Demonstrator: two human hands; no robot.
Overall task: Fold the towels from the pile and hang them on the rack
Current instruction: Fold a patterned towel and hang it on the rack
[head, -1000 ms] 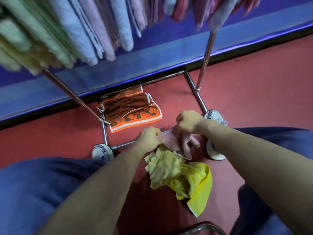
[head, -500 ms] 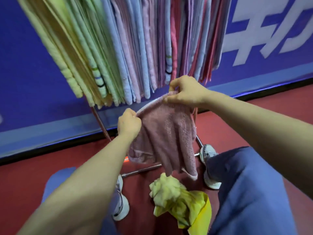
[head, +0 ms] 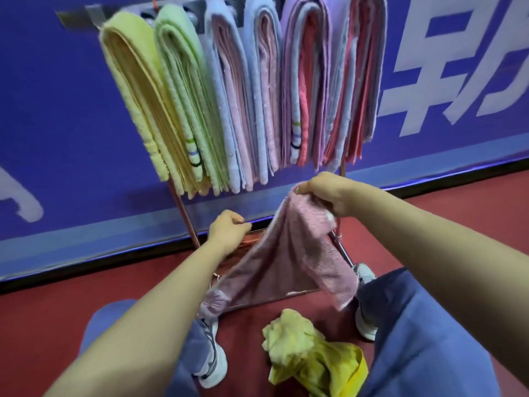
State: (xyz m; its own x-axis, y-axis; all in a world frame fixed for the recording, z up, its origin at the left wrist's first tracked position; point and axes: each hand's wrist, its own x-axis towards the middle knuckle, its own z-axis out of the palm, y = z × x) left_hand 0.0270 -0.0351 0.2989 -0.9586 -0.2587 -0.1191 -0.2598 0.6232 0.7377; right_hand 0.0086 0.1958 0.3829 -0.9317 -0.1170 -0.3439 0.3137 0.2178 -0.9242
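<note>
We are opening out the pink towel [head: 289, 262], centre frame: right hand [head: 326, 193] gripping its top corner, left hand [head: 229, 233] curled beside its edge, grip unclear. Next, likely: catching a second corner.

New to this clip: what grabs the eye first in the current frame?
The row of folded pastel towels draped over the rack fills the upper middle, against a blue wall. Below it the right hand grips a pink towel that hangs loose at centre; a crumpled yellow-green pile lies on the red floor beneath.
</note>
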